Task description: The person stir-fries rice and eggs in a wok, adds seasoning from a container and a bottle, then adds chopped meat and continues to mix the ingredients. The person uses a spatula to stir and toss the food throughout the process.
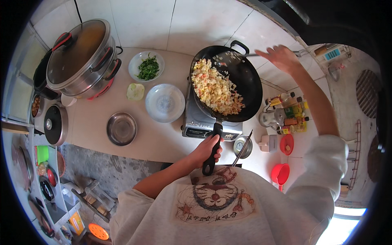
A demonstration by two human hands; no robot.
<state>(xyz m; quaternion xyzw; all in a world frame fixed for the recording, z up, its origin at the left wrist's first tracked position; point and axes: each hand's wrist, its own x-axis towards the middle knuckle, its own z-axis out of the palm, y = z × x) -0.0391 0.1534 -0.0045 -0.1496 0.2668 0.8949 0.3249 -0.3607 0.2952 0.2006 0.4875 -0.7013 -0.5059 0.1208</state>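
My left hand (209,150) grips the black handle (212,159) of a wok (249,92) that sits on a portable stove (199,118). Fried rice (214,88) with egg and pinkish bits fills the wok's left half. My right hand (280,58) is raised past the wok's far right rim and holds a metal spatula (253,55) by its shaft. The spatula's blade is blurred over the far part of the wok, with grains of rice on it. Left of the stove are a pale patterned plate (165,103) and a plate of chopped greens (148,68).
A lidded steamer (79,61) stands at the back left, with a lidded pot (55,125) nearer. A metal bowl (121,128) lies on the counter. Right of the stove are a small bowl with chopsticks (243,148), a metal pot (271,118), seasoning bottles (291,111) and a red ladle (280,174).
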